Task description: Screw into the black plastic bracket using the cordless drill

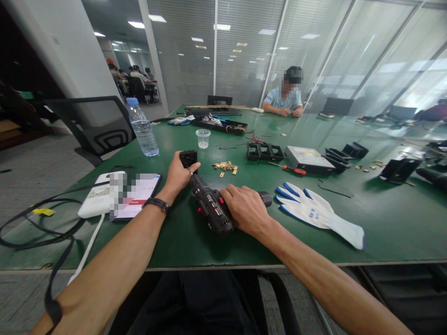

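The right hand was wrapped around the grip of a black drill, which lay tilted low over the green table, its bit pointing away from the person toward a small black part. The left hand was closed on that part, fingers curled over its near side and thumb along its right edge, holding it down on the table. The bit's tip met the part just by the thumb.

Just right of the part lay a loose heap of brass pieces. Beyond the part stood a clear plastic cup, and left of the cup a water bottle. Left of the left wrist, near the drill, a phone lay beside a white power bank. Right of the drill, close to the right hand, a white and blue glove lay flat. Farther right of the brass pieces sat a black frame, a red-handled screwdriver and a grey box. Well beyond the part, at the table's far side, another person sat with both hands together on the table.
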Action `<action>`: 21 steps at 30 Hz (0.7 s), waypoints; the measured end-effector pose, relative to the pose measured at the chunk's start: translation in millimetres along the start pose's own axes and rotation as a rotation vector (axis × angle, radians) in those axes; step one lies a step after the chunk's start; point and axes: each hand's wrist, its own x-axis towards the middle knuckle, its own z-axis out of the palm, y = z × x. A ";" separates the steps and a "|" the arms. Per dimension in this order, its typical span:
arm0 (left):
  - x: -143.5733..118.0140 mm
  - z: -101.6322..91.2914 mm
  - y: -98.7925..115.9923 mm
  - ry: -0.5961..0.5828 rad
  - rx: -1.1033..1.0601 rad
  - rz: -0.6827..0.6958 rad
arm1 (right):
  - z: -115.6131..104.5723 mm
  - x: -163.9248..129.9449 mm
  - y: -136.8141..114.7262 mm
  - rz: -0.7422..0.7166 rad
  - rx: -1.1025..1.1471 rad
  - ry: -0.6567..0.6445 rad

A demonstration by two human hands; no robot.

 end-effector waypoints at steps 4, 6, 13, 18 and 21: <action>0.5 0.5 -0.4 0.007 0.002 0.009 | -0.7 -0.2 -0.1 0.005 -0.003 -0.005; 0.5 0.6 -0.1 0.009 -0.008 0.010 | -1.3 -0.3 -0.6 0.010 0.001 -0.013; 0.2 0.3 -0.1 -0.001 -0.035 -0.005 | -1.9 0.3 -1.0 0.024 0.004 -0.029; 0.8 0.6 -2.1 -0.009 -0.045 -0.002 | -0.4 0.2 -0.1 0.020 0.002 -0.010; 1.2 0.5 -2.9 -0.012 -0.042 0.004 | 0.0 0.0 -0.3 0.015 -0.004 0.007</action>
